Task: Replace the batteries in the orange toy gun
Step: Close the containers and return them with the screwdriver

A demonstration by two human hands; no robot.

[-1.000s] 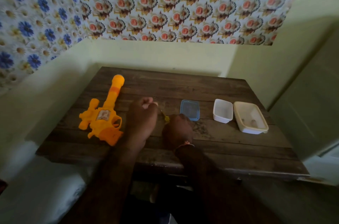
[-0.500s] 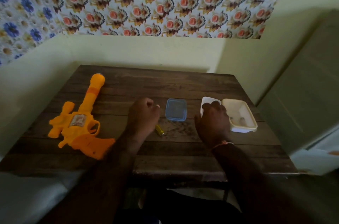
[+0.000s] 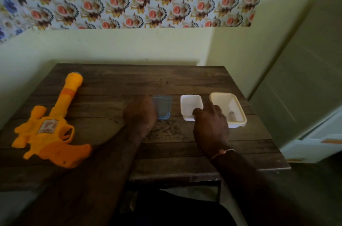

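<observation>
The orange toy gun point(image 3: 51, 129) lies flat on the left of the dark wooden table point(image 3: 185, 81), barrel pointing away from me. My left hand point(image 3: 140, 112) is a fist at the table's middle, covering the left edge of a small blue tub point(image 3: 163, 107); whatever it holds is hidden. My right hand point(image 3: 211, 124) rests with bent fingers at the near rims of a small white tub point(image 3: 190, 103) and a cream tub point(image 3: 233, 103), gripping nothing that I can see. A small dark object point(image 3: 231, 114) lies inside the cream tub.
The table stands against a pale yellow wall with flowered wallpaper above. A grey-green cabinet door point(image 3: 305, 77) stands close to the table's right side. Bare wood lies between the gun and my left hand and along the far edge.
My right hand left my left hand and moved right to the two tubs, then drew back a little to their near rims. The small yellow piece under my left hand is no longer seen.
</observation>
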